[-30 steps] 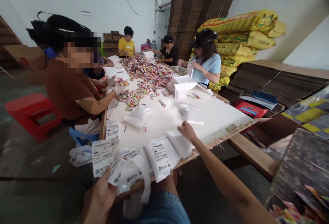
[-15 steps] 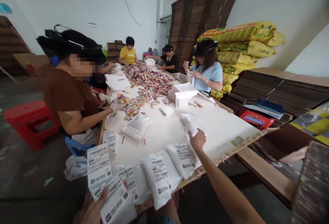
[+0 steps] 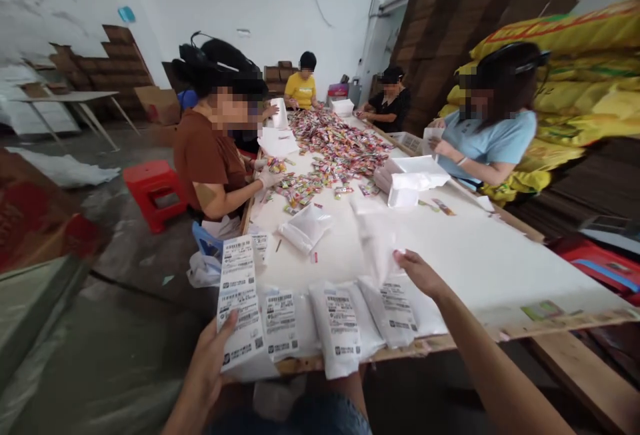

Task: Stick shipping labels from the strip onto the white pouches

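My left hand (image 3: 210, 355) is closed on a strip of printed shipping labels (image 3: 238, 268), with the thumb pressed over its lower part. At the table's near edge lie labelled white mailing bags, among them a left one (image 3: 283, 322), a middle one (image 3: 341, 322) and a right one (image 3: 393, 308). My right hand (image 3: 417, 271) pinches the side of an unlabelled white mailing bag (image 3: 376, 238), which is blurred and partly behind the labelled bags. Another filled white bag (image 3: 306, 227) rests farther left on the white table (image 3: 480, 255).
A heap of small colourful packets (image 3: 340, 142) covers the far table. A co-worker in brown (image 3: 205, 162) sits left, one in light blue (image 3: 493, 135) right, and others farther back. A stack of white bags (image 3: 413, 178) stands beyond my right hand. A red stool (image 3: 153, 188) is left.
The view has swung left. My right hand has gone from reaching over the unlabelled bag to gripping its edge, and the bag has shifted. The label strip in my left hand now hangs straighter.
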Demonstrator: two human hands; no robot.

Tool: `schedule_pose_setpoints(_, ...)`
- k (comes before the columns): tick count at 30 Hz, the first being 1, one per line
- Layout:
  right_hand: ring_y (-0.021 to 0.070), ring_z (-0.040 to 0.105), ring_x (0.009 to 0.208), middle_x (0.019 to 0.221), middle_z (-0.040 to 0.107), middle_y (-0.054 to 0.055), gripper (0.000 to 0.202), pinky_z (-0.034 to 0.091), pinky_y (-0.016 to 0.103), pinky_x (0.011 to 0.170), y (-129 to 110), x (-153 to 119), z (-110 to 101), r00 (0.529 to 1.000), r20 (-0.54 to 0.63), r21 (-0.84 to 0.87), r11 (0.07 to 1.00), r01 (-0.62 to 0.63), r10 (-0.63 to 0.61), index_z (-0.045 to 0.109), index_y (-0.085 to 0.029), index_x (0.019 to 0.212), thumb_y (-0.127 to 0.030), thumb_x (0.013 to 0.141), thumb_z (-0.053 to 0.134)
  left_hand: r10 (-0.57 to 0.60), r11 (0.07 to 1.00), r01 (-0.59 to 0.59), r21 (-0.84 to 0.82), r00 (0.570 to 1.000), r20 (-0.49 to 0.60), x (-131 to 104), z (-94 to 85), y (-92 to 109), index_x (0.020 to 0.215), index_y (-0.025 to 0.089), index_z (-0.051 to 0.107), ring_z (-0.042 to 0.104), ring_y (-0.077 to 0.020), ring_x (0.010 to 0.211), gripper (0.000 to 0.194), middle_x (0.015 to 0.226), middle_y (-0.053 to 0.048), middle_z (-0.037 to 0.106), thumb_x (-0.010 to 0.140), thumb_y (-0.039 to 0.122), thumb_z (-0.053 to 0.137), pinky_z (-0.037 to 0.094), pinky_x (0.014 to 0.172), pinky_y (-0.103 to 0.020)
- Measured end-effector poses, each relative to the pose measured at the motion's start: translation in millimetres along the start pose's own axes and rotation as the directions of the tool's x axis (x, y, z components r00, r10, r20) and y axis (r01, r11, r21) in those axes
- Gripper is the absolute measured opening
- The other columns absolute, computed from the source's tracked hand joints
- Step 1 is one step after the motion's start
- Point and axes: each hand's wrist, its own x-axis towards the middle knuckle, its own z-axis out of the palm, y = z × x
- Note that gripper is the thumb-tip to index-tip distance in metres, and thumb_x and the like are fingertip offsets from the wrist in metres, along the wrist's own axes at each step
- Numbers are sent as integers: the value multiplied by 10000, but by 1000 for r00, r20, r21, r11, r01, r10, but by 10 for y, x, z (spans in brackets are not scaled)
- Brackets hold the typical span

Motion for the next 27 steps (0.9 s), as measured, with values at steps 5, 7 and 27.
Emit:
schedule_pose_setpoints(5, 180, 571, 739, 765, 638, 28, 196, 460, 327, 743, -391, -474, 821, 625, 749, -210, 815, 540, -221, 654, -184, 732, -347, 815, 583, 163, 986, -159, -47, 983, 82, 19, -69, 71, 1236, 188, 552, 664, -264, 971, 516, 1047, -85, 717, 751, 296, 690, 563, 765, -323)
schedule_pose_setpoints(7, 197, 572, 794, 780, 631, 36, 128, 431, 370, 813, -508, -575, 1044, 555, 811, -313, 662, 681, -187, 645, -190, 704, -239, 806, 586, 176, 984, -172, -49, 977, 119, -12, -83, 62, 1287, 217, 513, 649, -273, 1008, 619, 1096, -79, 702, 720, 363, 716, 554, 800, -338)
schedule_pose_setpoints(27, 188, 495, 876, 909, 602, 55, 162, 402, 333, 770, -1333, -2151, 1658, 455, 564, -29, 534, 845, -689, 580, -187, 839, -123, 897, 442, -248, 907, 326, -265, 925, 288, -134, -113, -65, 1260, -8, 506, 691, -305, 858, 462, 881, -172, 732, 836, 177, 518, 531, 810, -432)
